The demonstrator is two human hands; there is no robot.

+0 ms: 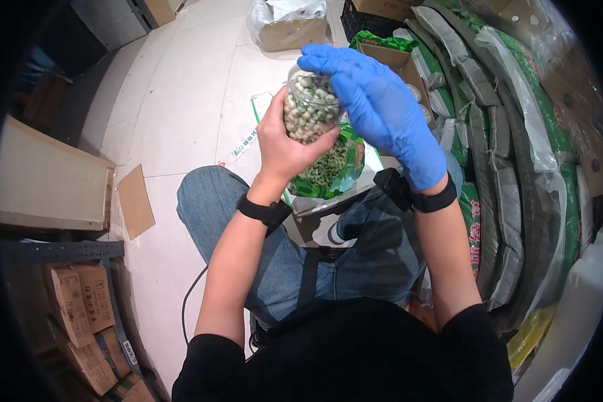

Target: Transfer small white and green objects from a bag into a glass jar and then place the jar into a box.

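My bare left hand (291, 145) is wrapped round a clear plastic jar (311, 108) filled with small whitish-green pieces, perhaps pickled vegetable. Over the jar's mouth, at its right side, lies my right hand (377, 100) in a blue glove, fingers extended; its palm side is hidden, so whether it holds anything cannot be told. Beneath the jar, an open green plastic bag (356, 156) contains more small green pieces (326, 168). That bag rests on a white, green-edged surface (374, 173) between my knees.
Stacked green and grey sacks (502, 151) rise at the right. An open cardboard box (407, 65) with round containers stands beside them. Ahead is a plastic-lined carton (294, 32). At the left are a cardboard sheet (136, 202) and a shelf with cartons (83, 301).
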